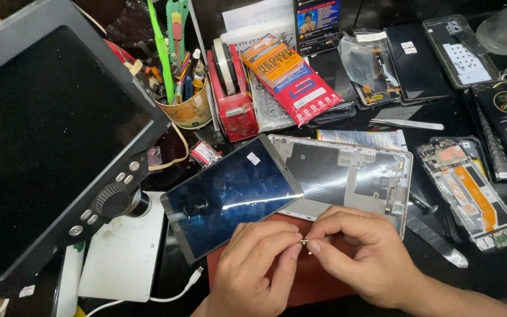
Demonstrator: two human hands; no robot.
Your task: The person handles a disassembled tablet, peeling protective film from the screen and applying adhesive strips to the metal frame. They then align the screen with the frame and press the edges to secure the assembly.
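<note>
Dark glass of a phone screen panel (233,196) lies on the cluttered worktop (488,270) at 12 o'clock from the hands, overlapping a bare silver phone frame (353,176); a microscope monitor (48,135) stands at 10 o'clock. The left hand (256,267) and right hand (362,252) meet fingertip to fingertip, both pinched shut on a tiny metal part (305,242), too small to tell its long axis.

Display panel (230,196): glossy dark glass, reflective. Phone frame (353,176): matt silver metal. Small part (305,242) between fingertips: shiny metal. Mat (306,276): matt reddish-brown. Tweezers (406,124): bright smooth metal.
</note>
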